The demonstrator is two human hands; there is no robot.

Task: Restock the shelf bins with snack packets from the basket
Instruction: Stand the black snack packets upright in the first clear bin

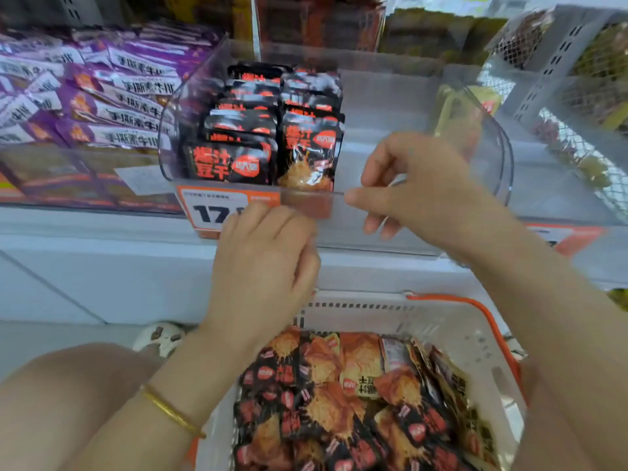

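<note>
Snack packets of black and orange foil [339,402] lie heaped in the white plastic basket with the orange handle [424,321], which sits nearest, right under the arms, probably so that each reach up to the shelf is short. Above it both hands are set close together, not touching, on the clear plastic price strip [306,207] at the front of the clear plastic shelf bin [492,154]. The left hand [265,256] curls over the strip beside the orange price tag [210,209], its fingertips hidden. The right hand [421,185] pinches the strip's end, thumb along the front and fingers behind. Neither holds a packet, so I judge they are steadying or straightening the bin front before filling.

Inside the bin, matching black upright packets [265,137] stand in two rows against the left wall. The right half is bare, giving open room to drop packets in from above, bounded by the low front lip and the curved right wall. The white shelf edge [102,239] runs below. Purple flat packets [102,96] fill the neighbouring bin to the left, and a grey perforated rack [560,62] stands further right
</note>
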